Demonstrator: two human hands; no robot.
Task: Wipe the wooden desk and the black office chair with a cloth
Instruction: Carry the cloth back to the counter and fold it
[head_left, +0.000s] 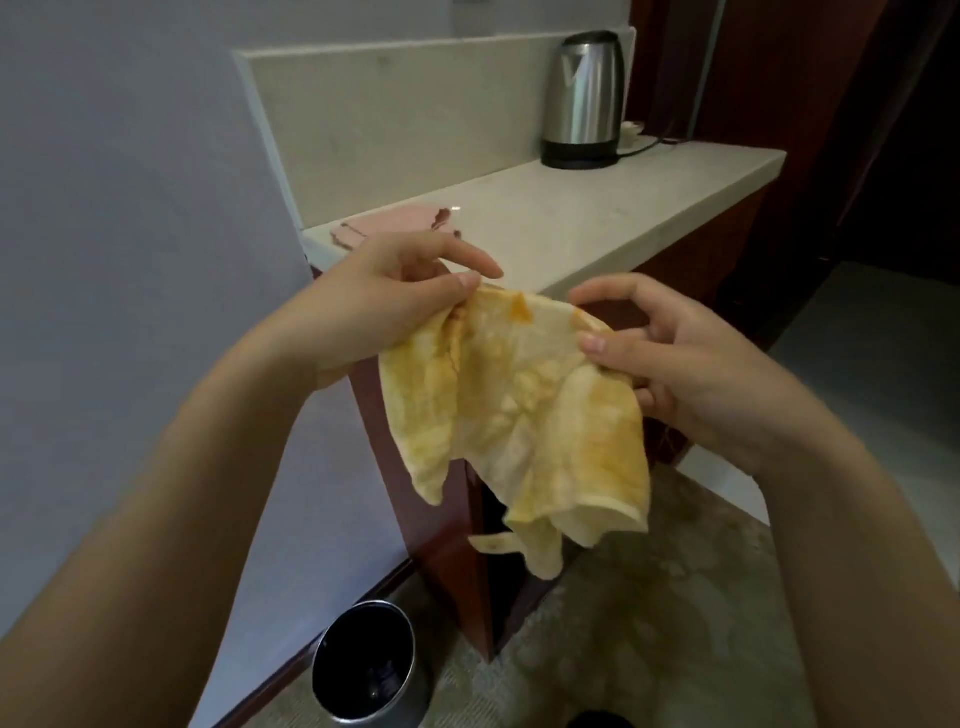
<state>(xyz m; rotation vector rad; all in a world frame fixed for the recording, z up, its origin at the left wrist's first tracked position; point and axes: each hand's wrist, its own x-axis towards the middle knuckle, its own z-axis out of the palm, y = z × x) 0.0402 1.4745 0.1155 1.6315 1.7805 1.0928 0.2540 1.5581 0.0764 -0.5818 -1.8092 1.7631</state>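
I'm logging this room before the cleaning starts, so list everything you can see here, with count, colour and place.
stained yellow fabric cloth: one, yellow and cream, held up in front of the counter
crumpled pink cloth: one, pink, near left end of the countertop by the wall
stainless steel electric kettle: one, silver with black base, far end of the countertop
pale stone countertop: one, cream, against the wall
reddish-brown wooden cabinet: one, under the countertop
round metal waste bin: one, silver, dark inside, on the floor by the wall
patterned carpet: one, grey-beige, floor
left hand: one, pinches the yellow cloth's upper left edge
right hand: one, grips its upper right edge
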